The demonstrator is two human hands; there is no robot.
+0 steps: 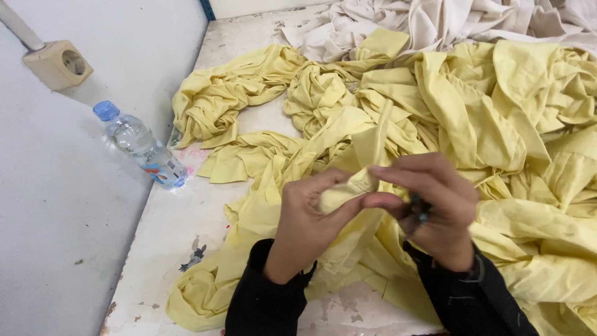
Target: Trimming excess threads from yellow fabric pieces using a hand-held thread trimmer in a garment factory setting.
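**Pinching a strip of yellow cloth above the heap**

We are holding a narrow yellow cloth strip point(368, 163) between both hands, just above the near part of the table. Its lower end is bunching into a small wad between our fingers, while the rest is rising up and back toward the pile. Our left hand point(311, 218) is closing on the wad from below and from the left, thumb and fingers clamped around it. Our right hand point(435, 208) is pinching the same wad from the right, fingertips pressed together on the fabric; something small and dark with a bluish tip is tucked in that palm, and we cannot tell what it is. Black sleeves point(267, 298) are covering both wrists.

Beneath and beyond our hands, a crumpled heap of yellow garments point(497, 124) is spreading across most of the worn white table point(180, 230). Farther back, a pile of cream cloth point(435, 22) is lying against the far edge. To the left, well apart from the hands, a clear plastic bottle point(142, 146) with a blue cap is leaning where table meets wall, and a beige wall socket point(59, 62) is sitting above it.
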